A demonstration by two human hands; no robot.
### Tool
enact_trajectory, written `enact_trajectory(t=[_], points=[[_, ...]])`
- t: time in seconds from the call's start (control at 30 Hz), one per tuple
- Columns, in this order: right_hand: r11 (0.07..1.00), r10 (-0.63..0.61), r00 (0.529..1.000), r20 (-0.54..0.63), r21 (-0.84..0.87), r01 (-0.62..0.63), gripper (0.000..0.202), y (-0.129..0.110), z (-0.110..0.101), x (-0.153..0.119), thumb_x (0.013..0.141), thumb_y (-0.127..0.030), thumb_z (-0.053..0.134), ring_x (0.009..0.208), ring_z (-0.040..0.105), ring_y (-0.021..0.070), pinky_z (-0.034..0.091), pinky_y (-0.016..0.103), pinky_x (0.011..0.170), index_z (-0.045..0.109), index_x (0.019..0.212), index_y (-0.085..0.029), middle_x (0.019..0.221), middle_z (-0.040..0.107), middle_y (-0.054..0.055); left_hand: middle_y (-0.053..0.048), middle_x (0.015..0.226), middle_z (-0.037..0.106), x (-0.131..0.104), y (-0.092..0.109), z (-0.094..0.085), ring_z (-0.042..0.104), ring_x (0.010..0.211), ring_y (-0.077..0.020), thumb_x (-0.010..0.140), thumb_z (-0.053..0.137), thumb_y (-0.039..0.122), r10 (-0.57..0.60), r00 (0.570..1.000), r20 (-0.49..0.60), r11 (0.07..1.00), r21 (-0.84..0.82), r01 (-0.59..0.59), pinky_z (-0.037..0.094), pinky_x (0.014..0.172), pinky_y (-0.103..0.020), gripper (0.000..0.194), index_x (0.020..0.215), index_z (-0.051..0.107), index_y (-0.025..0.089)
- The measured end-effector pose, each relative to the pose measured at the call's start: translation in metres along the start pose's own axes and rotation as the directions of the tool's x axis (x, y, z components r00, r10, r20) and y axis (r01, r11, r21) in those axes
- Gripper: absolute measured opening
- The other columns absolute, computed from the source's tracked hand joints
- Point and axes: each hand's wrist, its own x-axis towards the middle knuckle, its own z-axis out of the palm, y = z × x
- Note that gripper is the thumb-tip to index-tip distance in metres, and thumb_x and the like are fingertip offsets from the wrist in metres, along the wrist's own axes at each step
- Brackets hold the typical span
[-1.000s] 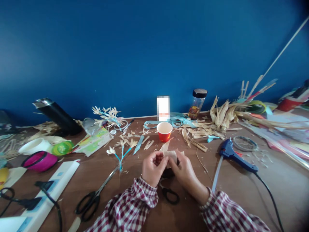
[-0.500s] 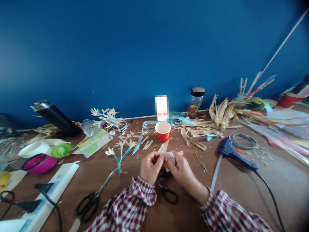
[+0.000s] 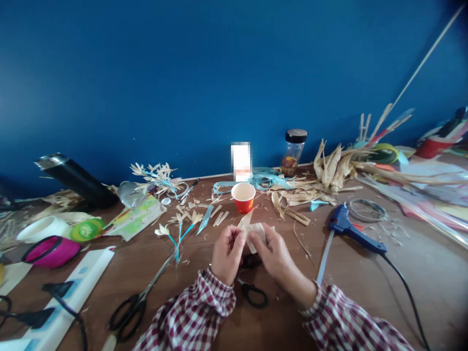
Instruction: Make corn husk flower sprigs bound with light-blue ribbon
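A pale piece of corn husk (image 3: 260, 228) is pinched between thumb and fingers of my right hand (image 3: 280, 256). My left hand (image 3: 227, 256) is closed at the left edge of the same piece, its thumb and fingertips pressed together. Another pointed strip of husk (image 3: 246, 220) lies just beyond my fingertips, partly hidden. Below my hands is a small pair of scissors (image 3: 255, 295) with black handles, its blades out of sight. Directly in front of them stands a red paper cup (image 3: 243, 199).
Larger scissors (image 3: 133, 309) and husk flowers on blue stems (image 3: 179, 239) lie left, near a white power strip (image 3: 78, 287). A blue glue gun (image 3: 353, 231) with its cord lies right. Dried husks (image 3: 332, 168), a jar (image 3: 293, 153) and a black flask (image 3: 76, 180) line the wall.
My thumbs have moved slightly apart, and more of the husk piece shows between them. The whole view has shifted a little, so the table things appear farther left.
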Motion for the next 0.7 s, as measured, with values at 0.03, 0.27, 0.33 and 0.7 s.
enact_trajectory(t=[0.03,0.27,0.33,0.7], points=[[1.0,0.006,1.0,0.02,0.001,-0.006,0.021,-0.0002,0.0004,0.0,0.087,-0.033,0.048,0.059,0.044,0.0115,0.036,0.022,0.053,0.051,0.074,-0.018,0.064,0.051,-0.003,0.006,0.054,0.046,-0.0008,0.0005,-0.0005,0.041,0.04,-0.0076,0.085,0.05,0.042,0.024,0.999,0.023,0.999,0.045,-0.026,0.033,0.039,-0.019,0.024,0.08,0.052,0.019],[0.999,0.019,0.999,0.05,0.04,-0.021,0.02,-0.0026,-0.0016,0.001,0.088,-0.037,0.049,0.06,0.048,0.0122,0.038,0.021,0.053,0.054,0.081,-0.018,0.065,0.053,-0.003,0.005,0.052,0.044,-0.0038,0.004,-0.0029,0.041,0.046,-0.0098,0.087,0.048,0.035,0.099,0.988,0.115,0.97,0.212,-0.121,0.032,0.045,-0.021,0.022,0.072,0.051,0.019],[1.0,0.006,1.0,0.017,-0.025,-0.005,0.022,-0.0036,-0.0023,0.001,0.089,-0.035,0.048,0.06,0.048,0.0126,0.037,0.022,0.054,0.054,0.076,-0.019,0.064,0.053,-0.002,0.004,0.053,0.043,-0.0044,0.0042,-0.0017,0.04,0.048,-0.0104,0.087,0.047,0.035,0.121,0.985,0.124,0.96,0.236,-0.148,0.031,0.047,-0.021,0.024,0.069,0.049,0.019],[0.993,-0.004,0.991,-0.134,-0.121,-0.012,0.024,-0.0013,-0.002,-0.0021,0.09,-0.036,0.045,0.054,0.047,0.0119,0.035,0.022,0.051,0.049,0.073,-0.02,0.062,0.054,-0.002,0.003,0.05,0.04,-0.0059,0.0044,-0.0019,0.037,0.047,-0.0116,0.09,0.038,0.044,0.125,0.987,0.096,0.974,0.176,-0.141,0.03,0.048,-0.024,0.04,0.057,0.044,0.021]])
